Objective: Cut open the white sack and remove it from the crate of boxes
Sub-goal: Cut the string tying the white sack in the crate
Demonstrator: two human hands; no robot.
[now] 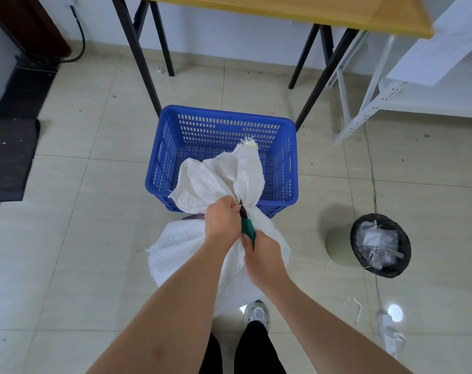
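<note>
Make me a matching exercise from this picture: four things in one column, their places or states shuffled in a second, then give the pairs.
Things:
1. white sack
2. blue crate
3. green-handled cutter
4. black bin

Places or states:
A. on the floor at right, holding scraps
B. bunched at its tied neck
C. under the wooden table's edge
D. gripped by the right hand

Pairs: 1-B, 2-C, 3-D, 4-A
</note>
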